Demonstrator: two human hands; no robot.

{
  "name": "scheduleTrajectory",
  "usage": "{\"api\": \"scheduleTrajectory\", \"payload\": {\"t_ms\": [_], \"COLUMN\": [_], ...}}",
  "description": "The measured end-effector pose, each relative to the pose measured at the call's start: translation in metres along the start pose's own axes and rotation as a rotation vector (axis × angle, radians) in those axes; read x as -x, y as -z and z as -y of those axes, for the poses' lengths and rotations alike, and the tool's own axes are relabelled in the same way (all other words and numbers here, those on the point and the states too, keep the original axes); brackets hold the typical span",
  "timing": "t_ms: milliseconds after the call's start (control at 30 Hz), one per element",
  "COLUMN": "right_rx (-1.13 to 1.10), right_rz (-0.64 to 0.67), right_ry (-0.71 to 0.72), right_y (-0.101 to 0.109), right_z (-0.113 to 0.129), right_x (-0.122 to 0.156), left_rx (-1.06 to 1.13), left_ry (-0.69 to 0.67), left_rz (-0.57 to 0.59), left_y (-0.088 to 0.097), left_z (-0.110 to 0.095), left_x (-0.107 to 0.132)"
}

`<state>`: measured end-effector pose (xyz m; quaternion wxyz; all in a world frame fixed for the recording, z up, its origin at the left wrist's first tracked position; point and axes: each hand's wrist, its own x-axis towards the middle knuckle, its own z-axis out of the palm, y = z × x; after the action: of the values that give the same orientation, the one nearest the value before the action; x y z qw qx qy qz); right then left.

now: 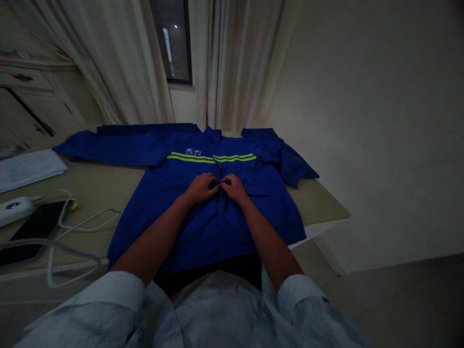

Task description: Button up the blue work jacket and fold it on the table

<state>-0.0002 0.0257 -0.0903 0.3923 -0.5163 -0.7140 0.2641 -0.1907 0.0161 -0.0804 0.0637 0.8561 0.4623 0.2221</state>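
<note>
A blue work jacket (192, 237) with yellow-green stripes across the chest lies front up on the table, sleeves out to both sides. At its centre front, just below the stripes, my left hand (203, 187) pinches the placket edge. My right hand (234, 187) pinches the same placket from the other side, its fingertips almost meeting the left ones. Whatever small part sits between the fingertips is hidden. Below the hands the two front edges lie together down to the hem.
On the table (322, 205) at the left are papers (31, 169), a black phone (36, 227), a white device (14, 210) and a looping white cable (74, 241). Curtains (239, 63) hang behind, and a wall (380, 121) stands to the right.
</note>
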Motion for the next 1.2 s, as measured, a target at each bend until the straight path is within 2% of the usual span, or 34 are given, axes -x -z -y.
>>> {"api": "scheduleTrajectory", "payload": {"t_ms": [200,333,500,700,933,1200], "right_rx": [-0.001,0.015,0.073,0.126,0.304,0.411], "right_rz": [-0.050,-0.024,-0.012,-0.031,-0.027,-0.017], "right_ry": [0.054,0.083,0.050,0.039,-0.021,-0.071], "right_y": [-0.002,-0.001,0.000,-0.003,-0.008,-0.013], "right_z": [-0.001,-0.001,0.001,0.002,0.010,0.015], "right_x": [0.003,0.005,0.006,0.005,0.008,0.011], "left_rx": [0.009,0.033,0.018,-0.021,-0.051,-0.029], "left_ry": [0.051,0.076,0.085,0.025,0.048,0.021], "left_rz": [0.012,0.007,-0.015,-0.029,-0.006,-0.056], "left_y": [-0.004,-0.005,-0.004,-0.002,-0.001,0.008], "left_z": [0.004,0.006,0.003,0.000,-0.003,-0.008], "left_x": [-0.006,-0.008,-0.007,-0.003,-0.001,0.000]}}
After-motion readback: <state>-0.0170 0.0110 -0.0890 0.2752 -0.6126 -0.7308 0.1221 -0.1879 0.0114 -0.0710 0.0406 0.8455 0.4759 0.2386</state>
